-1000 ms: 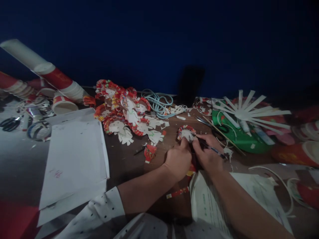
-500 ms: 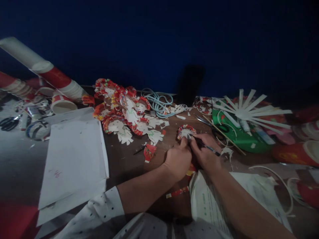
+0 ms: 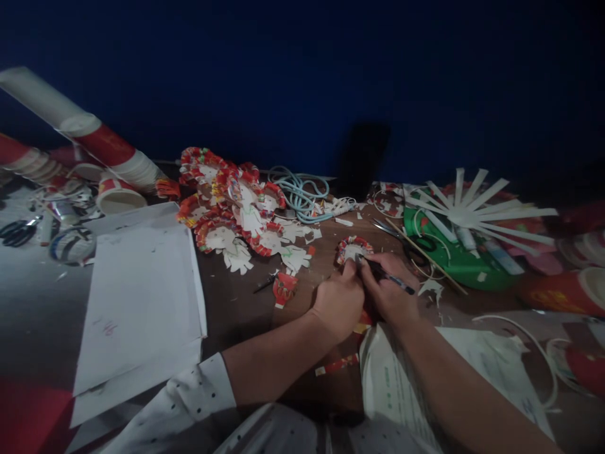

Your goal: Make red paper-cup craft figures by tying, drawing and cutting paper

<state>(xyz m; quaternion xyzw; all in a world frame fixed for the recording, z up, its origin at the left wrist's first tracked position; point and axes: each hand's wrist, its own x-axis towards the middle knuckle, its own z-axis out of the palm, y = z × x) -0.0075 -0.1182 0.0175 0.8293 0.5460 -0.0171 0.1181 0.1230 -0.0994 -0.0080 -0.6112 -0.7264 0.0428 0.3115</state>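
A small round paper craft (image 3: pixel 353 247), white in the middle with a curly red patterned rim, lies on the dark wooden table. My left hand (image 3: pixel 338 306) is closed, its fingertips pinching the craft's near edge. In my right hand (image 3: pixel 392 293) is a pen (image 3: pixel 401 283), its tip down on the white centre and its barrel slanting to the right. Both hands meet at the craft, so its lower part is hidden. Left of them rests a red paper scrap (image 3: pixel 284 287). Similar red-rimmed paper figures (image 3: pixel 220 238) with hand-shaped white parts are piled farther back.
White sheets (image 3: pixel 142 309) lie at left, near stacked paper cups (image 3: pixel 120 157). A blue cable (image 3: pixel 302 195) is coiled behind. Scissors (image 3: pixel 416 249), a thin stick (image 3: pixel 428 258), a green sheet (image 3: pixel 454 268) and a cut-open white cup (image 3: pixel 463 217) lie at right.
Almost nothing differs. Both hands stay at the craft, and the pen's rear end has shifted very slightly.
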